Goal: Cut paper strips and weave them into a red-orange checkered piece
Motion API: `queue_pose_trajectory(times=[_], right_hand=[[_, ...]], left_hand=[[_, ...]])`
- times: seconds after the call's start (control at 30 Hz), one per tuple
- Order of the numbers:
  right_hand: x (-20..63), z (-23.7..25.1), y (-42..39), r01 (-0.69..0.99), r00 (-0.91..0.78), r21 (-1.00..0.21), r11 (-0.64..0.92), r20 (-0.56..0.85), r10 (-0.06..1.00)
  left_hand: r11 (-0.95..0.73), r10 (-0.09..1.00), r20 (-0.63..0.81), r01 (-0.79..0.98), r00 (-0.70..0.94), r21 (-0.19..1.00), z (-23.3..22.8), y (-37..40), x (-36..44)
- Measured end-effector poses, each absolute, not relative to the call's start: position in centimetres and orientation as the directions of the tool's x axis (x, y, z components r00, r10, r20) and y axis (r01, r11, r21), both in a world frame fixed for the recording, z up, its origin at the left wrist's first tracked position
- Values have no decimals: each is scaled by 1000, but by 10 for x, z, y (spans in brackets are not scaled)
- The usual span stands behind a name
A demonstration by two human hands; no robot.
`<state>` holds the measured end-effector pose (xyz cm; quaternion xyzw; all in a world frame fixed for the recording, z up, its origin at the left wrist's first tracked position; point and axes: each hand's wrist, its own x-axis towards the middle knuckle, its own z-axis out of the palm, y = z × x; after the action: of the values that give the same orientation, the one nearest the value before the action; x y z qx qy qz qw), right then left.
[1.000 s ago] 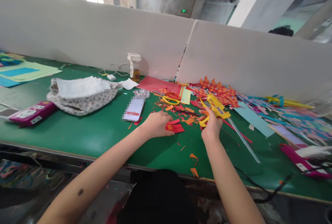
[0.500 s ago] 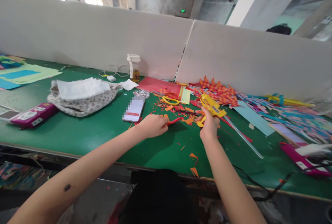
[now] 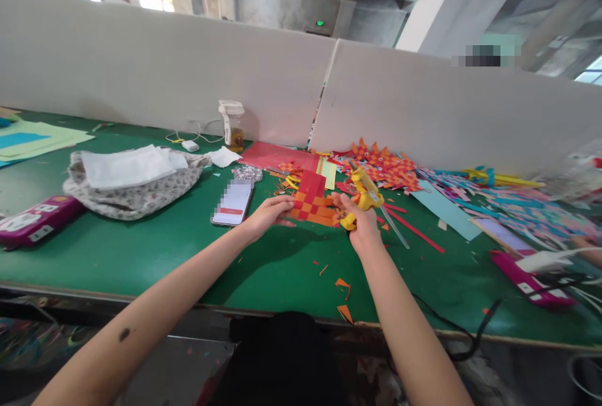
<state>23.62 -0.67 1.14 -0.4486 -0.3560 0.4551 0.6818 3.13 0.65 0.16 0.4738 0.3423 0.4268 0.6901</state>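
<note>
My left hand (image 3: 266,214) has lifted the red and orange woven paper piece (image 3: 311,200) off the desk (image 3: 141,249); a second ago it lay flat there under my fingers. Now it stands tilted up at the frame's centre. My right hand (image 3: 361,221), with the yellow glue gun (image 3: 363,192), has come in against its right edge.

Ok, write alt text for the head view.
Left hand holds up a red and orange woven paper square over a green table, right hand grips a yellow glue gun beside it. Paper scraps lie nearer.
</note>
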Motion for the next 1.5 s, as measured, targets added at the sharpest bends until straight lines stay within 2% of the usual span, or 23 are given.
queue_pose_trajectory(times=[0.13, 0.27, 0.43, 0.57, 0.77, 1.0, 1.17, 1.27, 1.5], right_hand=[[237, 6, -7, -187, 262, -971, 148, 96, 960], [239, -2, -4, -115, 229, -976, 186, 156, 961], [237, -4, -3, -62, 312, -970, 235, 205, 928], [232, -5, -4, 56, 293, -958, 281, 285, 913], [226, -5, -7, 191, 195, -947, 257, 293, 936], [225, -2, -9, 164, 191, -963, 212, 241, 951], [221, -7, -9, 97, 90, -983, 154, 163, 982], [218, -9, -10, 122, 93, -974, 190, 202, 975], [217, -2, -12, 67, 221, -955, 288, 295, 929]], left_hand=[[203, 901, -69, -276, 428, 940, -7, 8, 32], [222, 889, -80, -272, 451, 936, -12, 9, 29], [321, 852, -150, -274, 501, 906, -13, 6, 32], [214, 862, -103, -173, 497, 961, -15, 0, 38], [132, 922, -45, -202, 384, 971, -21, 0, 42], [109, 925, -22, -211, 379, 971, -21, -1, 41], [87, 929, -15, -180, 370, 980, -22, -3, 45], [87, 928, -6, -201, 372, 976, -22, -4, 48], [156, 937, -66, -240, 344, 958, -20, -6, 50]])
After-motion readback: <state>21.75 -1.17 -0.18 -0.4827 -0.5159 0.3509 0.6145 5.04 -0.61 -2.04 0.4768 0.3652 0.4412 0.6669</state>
